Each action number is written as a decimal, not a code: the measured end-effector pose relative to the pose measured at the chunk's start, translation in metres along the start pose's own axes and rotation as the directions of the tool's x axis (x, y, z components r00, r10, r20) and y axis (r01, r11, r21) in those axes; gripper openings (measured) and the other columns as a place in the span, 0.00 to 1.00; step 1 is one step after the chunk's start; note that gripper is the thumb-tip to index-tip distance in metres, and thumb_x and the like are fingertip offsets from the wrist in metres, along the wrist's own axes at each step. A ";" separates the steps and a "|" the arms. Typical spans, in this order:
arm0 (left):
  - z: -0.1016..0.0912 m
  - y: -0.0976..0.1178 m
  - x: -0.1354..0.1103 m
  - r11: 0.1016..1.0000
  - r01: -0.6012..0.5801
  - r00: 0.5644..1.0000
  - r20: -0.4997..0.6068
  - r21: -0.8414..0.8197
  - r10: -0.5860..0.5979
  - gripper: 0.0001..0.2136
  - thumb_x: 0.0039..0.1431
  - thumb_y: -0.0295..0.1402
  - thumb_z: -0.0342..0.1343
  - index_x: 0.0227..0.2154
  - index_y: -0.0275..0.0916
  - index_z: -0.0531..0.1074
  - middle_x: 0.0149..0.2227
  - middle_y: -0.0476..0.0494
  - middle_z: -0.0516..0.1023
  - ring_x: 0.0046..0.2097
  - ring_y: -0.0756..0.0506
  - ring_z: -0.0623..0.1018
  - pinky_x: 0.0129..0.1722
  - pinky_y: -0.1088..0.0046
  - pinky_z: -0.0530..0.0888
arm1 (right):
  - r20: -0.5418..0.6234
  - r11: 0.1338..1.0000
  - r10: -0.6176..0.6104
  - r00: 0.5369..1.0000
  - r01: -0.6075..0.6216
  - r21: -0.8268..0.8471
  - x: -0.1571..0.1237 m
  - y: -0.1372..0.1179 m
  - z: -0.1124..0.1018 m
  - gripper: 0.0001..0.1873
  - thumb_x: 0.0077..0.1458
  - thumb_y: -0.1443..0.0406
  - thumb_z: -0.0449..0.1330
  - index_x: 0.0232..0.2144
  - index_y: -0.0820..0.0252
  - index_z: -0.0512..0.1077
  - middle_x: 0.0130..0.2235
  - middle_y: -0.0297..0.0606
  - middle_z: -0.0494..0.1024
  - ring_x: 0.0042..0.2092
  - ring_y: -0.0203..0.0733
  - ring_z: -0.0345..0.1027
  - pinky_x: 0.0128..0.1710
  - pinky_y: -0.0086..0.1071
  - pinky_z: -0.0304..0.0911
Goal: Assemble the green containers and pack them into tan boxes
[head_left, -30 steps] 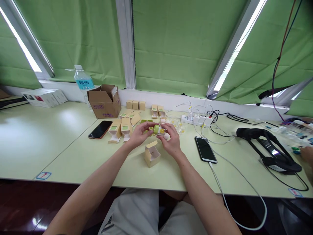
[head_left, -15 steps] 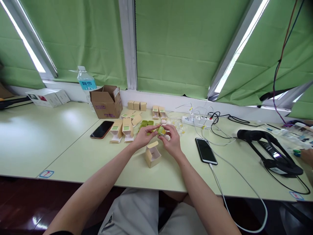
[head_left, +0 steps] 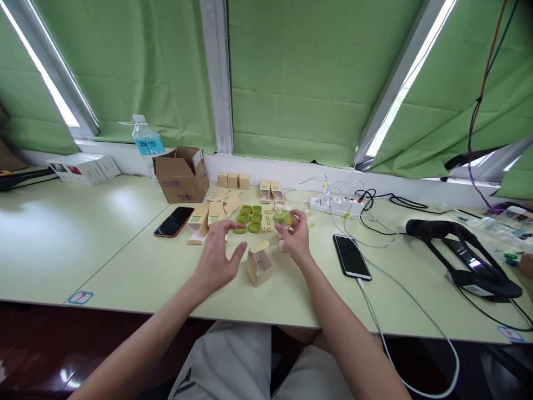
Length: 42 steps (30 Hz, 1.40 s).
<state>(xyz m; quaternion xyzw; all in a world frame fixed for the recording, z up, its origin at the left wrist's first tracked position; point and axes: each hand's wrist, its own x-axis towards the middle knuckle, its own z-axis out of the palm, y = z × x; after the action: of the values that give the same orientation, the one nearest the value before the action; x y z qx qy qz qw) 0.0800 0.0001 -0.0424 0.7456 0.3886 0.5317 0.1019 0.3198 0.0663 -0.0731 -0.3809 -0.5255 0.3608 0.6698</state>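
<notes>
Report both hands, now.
Left hand: open, thumb and fingers apart, nothing visible in its grip.
Right hand: closed, holding a small green container.

Right fingers (head_left: 300,218) hold a green container (head_left: 282,217), left fingers (head_left: 220,226) spread nearby.

My right hand (head_left: 296,239) covers end of green item (head_left: 283,217); item details too small to tell. My left hand (head_left: 217,260) hides part of box (head_left: 215,211). Carton (head_left: 179,180) masks part of bottle (head_left: 148,143). Co-worker's hand (head_left: 527,265) cut off by right edge.
</notes>
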 end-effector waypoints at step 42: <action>0.036 -0.040 0.018 0.995 0.039 0.950 0.313 -0.089 -0.009 0.05 0.69 0.33 0.57 0.40 0.41 0.77 0.39 0.44 0.85 0.40 0.42 0.83 0.41 0.65 0.77 | 0.229 0.989 -0.113 0.967 0.087 0.121 -0.036 -0.037 0.025 0.31 0.55 0.53 0.79 0.49 0.46 0.64 0.47 0.35 0.80 0.41 0.40 0.79 0.24 0.24 0.61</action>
<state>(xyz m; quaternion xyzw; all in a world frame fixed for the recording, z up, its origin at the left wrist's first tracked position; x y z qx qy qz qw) 0.0950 0.0491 -0.0665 0.8098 0.3512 0.4236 0.2035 0.2917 0.0207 -0.0513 -0.2712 -0.5990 0.3975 0.6401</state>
